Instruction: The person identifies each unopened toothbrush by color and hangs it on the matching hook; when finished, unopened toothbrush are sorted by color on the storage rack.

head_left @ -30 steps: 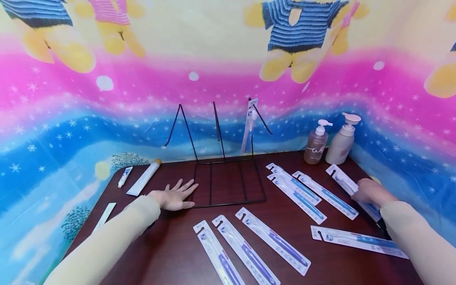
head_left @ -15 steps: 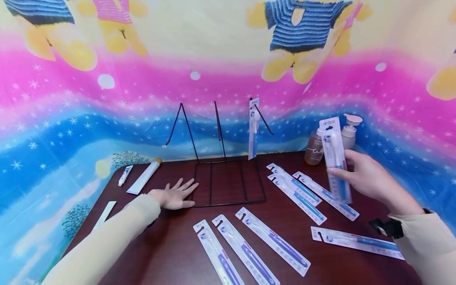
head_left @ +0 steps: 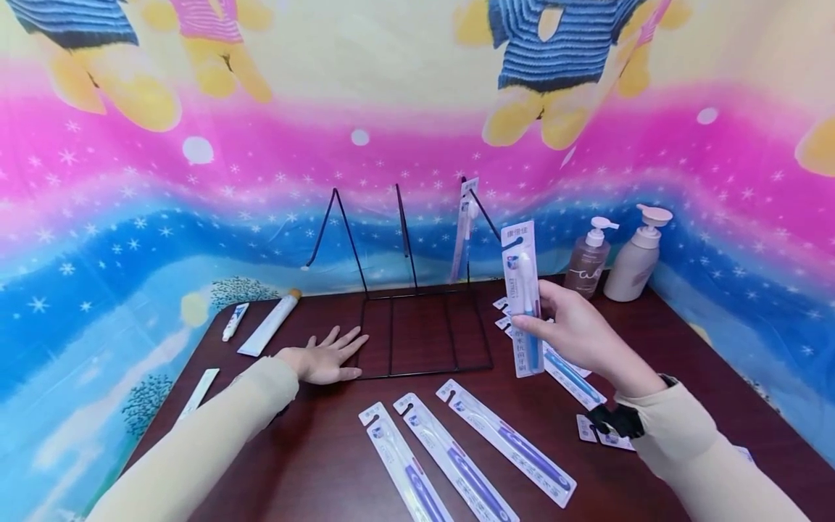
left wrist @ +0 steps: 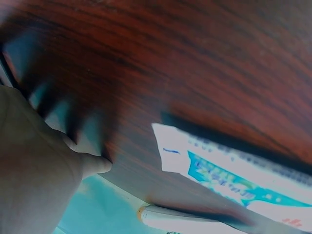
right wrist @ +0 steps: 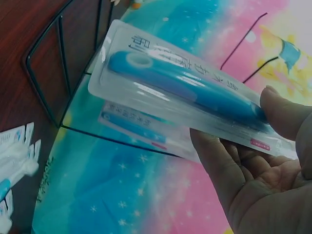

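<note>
In my right hand [head_left: 577,330], pinched between thumb and fingers, is a blue packaged toothbrush [head_left: 522,290], held upright above the table. The right wrist view shows its blue handle [right wrist: 185,90] through clear plastic. Close behind it stands a black wire rack [head_left: 412,246] with three upright prongs. Another packaged toothbrush [head_left: 462,232] hangs from the rack's right prong. My left hand [head_left: 326,359] lies with fingers spread at the left side of the rack's base. In the left wrist view a toothpaste tube [left wrist: 234,175] lies beyond that hand.
Three purple packaged toothbrushes [head_left: 457,464] lie at the front. Blue ones [head_left: 567,373] lie at the right, partly hidden by my right arm. Two pump bottles [head_left: 629,264] stand at the back right. Toothpaste tubes [head_left: 270,322] lie at the left, before a printed cloth backdrop [head_left: 261,145].
My right hand has picked up a blue packaged toothbrush from the table's right side, raised it, and carried it left toward the rack. My left hand has stayed in place.
</note>
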`<move>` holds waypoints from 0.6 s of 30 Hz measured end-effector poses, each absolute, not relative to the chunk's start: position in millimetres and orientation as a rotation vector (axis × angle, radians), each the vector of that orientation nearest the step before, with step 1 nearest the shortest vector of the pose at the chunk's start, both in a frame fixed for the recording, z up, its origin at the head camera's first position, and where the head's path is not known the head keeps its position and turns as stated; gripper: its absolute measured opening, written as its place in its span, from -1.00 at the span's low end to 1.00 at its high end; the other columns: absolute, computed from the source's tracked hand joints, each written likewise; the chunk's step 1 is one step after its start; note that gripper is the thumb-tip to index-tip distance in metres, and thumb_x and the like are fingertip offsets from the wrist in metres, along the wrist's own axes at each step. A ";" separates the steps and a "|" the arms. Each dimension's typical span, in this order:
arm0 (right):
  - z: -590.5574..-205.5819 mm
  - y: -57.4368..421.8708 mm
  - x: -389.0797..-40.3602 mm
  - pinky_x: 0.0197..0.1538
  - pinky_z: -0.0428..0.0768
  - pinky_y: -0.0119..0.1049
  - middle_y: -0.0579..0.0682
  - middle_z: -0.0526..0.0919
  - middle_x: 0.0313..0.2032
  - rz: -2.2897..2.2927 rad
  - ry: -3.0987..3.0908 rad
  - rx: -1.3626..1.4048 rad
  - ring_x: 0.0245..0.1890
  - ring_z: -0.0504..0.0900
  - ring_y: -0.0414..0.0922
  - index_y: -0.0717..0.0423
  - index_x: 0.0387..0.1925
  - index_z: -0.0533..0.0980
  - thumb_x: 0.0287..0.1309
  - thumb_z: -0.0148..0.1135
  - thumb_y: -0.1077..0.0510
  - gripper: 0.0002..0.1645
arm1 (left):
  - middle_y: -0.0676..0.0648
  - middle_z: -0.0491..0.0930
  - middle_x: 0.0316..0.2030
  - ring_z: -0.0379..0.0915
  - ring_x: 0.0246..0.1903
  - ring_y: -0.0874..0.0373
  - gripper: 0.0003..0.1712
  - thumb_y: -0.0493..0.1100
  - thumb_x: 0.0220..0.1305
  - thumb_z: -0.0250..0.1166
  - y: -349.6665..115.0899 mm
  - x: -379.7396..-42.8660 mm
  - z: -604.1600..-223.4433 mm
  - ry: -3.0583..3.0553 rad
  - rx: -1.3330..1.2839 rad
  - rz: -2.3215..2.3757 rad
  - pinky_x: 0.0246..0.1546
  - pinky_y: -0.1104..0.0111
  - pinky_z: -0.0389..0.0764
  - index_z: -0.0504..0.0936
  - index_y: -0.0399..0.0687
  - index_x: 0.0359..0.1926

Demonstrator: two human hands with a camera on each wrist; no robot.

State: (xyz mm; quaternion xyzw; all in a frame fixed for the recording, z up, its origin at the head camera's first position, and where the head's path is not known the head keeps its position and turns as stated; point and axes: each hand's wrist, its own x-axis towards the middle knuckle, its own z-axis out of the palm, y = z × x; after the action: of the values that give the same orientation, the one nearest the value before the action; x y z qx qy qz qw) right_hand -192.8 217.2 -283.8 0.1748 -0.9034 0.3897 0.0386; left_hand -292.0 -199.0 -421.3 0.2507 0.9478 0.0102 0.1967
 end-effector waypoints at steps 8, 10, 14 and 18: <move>-294.0 202.0 -209.3 -0.19 0.55 0.05 0.11 0.49 0.05 1.232 -2.788 0.510 -0.13 0.58 0.06 -0.01 0.28 0.24 0.14 0.22 -0.04 -0.30 | -0.01 -0.35 0.43 -0.45 0.36 -0.19 -0.14 0.37 0.27 -0.15 -199.7 -287.8 -418.9 2.654 0.709 0.056 0.15 -0.27 -0.21 -0.23 0.20 0.45; -295.9 199.7 -216.3 -0.21 0.56 0.04 0.11 0.48 0.05 1.240 -2.785 0.514 -0.13 0.59 0.06 0.00 0.28 0.24 0.15 0.20 -0.04 -0.31 | -0.01 -0.34 0.43 -0.45 0.36 -0.19 -0.14 0.36 0.27 -0.14 -199.8 -287.7 -418.6 2.655 0.708 0.064 0.15 -0.27 -0.22 -0.22 0.19 0.45; -296.4 193.1 -238.0 -0.20 0.57 0.01 0.14 0.49 0.04 1.230 -2.780 0.511 -0.14 0.59 0.05 0.03 0.25 0.26 0.18 0.17 -0.05 -0.36 | 0.00 -0.34 0.43 -0.45 0.36 -0.19 -0.14 0.36 0.27 -0.14 -200.0 -288.9 -418.3 2.660 0.710 0.069 0.15 -0.27 -0.21 -0.21 0.21 0.45; -293.7 182.9 -264.4 -0.21 0.57 -0.06 0.14 0.56 -0.06 1.227 -2.776 0.484 -0.19 0.61 -0.01 0.08 0.17 0.32 0.21 0.15 -0.02 -0.45 | -0.01 -0.33 0.43 -0.44 0.36 -0.19 -0.13 0.37 0.26 -0.13 -200.5 -289.9 -417.4 2.656 0.709 0.076 0.14 -0.27 -0.21 -0.20 0.20 0.45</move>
State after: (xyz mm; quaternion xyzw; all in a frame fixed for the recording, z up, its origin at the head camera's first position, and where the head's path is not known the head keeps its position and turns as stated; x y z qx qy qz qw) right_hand -264.4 182.9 -293.7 0.1574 -0.9028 0.3989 0.0340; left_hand -289.9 -200.5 -417.4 0.2530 0.9473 0.0271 0.1945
